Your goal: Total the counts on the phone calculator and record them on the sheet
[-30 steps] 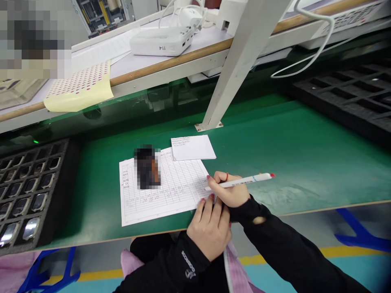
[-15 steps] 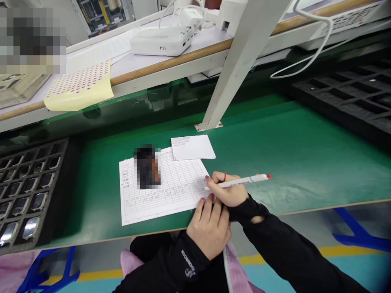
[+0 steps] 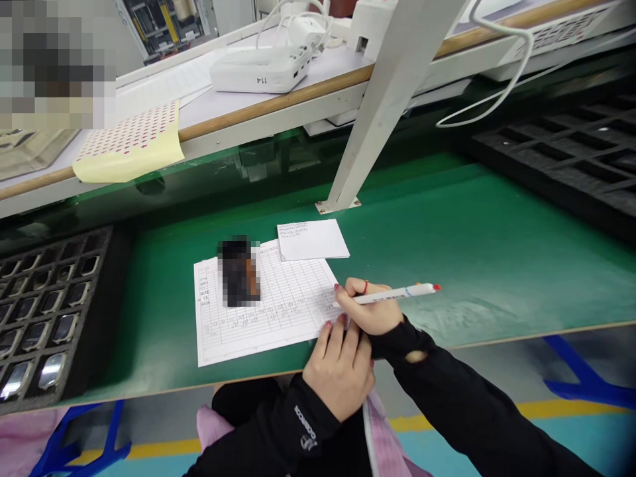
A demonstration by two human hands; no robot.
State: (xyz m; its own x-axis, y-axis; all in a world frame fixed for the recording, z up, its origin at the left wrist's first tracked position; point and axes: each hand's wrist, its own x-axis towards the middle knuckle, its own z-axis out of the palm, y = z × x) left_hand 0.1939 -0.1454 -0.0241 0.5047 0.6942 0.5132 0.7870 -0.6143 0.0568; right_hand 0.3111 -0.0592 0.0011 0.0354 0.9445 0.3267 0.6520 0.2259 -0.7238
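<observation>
My right hand grips a white pen with a red end, its tip down at the right edge of a printed form. Handwritten entries run across the form's lower rows. Flat at the form's lower right corner lies my left hand, fingers stretched out, fingertips on the paper just below the right hand. A small white notepad with lines of writing overlaps the form's top edge. On the form's upper left is a dark, blurred-out patch whose content I cannot make out.
Black foam trays stand at both sides: the left tray holds several glass-faced pieces, the right tray has dark slots. A white post rises behind the notepad. The shelf above carries a power bank, cables and a yellow sticker sheet.
Almost nothing differs; the view has shifted very slightly. Both hands and the pen stay in the same place on the form.
</observation>
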